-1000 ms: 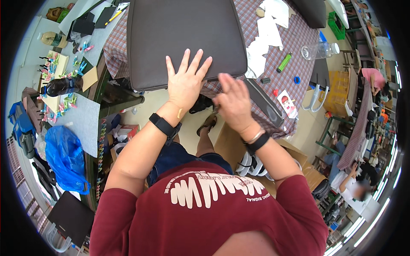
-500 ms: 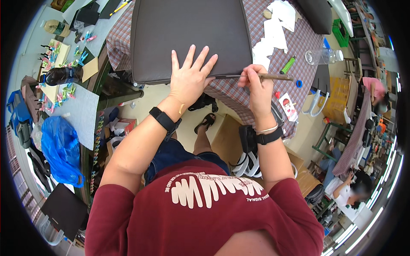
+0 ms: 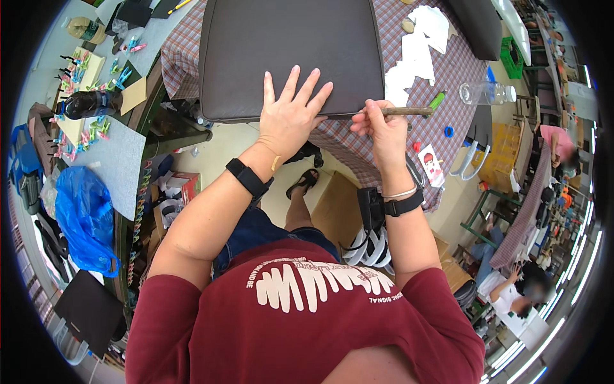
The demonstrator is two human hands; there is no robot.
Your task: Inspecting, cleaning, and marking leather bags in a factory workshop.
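Note:
A large dark brown leather-like panel [image 3: 288,38], with a thick edge, lies on the checked cloth and juts over the table's near side. My left hand [image 3: 289,115] rests on its near part, palm down with fingers spread. At the panel's near right corner, my right hand [image 3: 384,128] pinches a thin tool with a brown wooden-looking handle [image 3: 409,111]. Its handle points right, away from the panel; the working end is hidden by my fingers at the edge. Whether the tip touches the edge, I cannot tell.
Right of the panel, the checked cloth [image 3: 441,96] bears white scraps [image 3: 417,57], a green utility knife [image 3: 438,100], a blue ring [image 3: 449,132] and a clear bottle [image 3: 483,94]. A left-hand bench holds a dark bottle [image 3: 93,104], coloured clips and a blue bag [image 3: 86,217]. People sit far right.
My right hand has shifted slightly left along the panel's near edge with the tool. My left hand stays flat on the panel. The whole view has moved a little.

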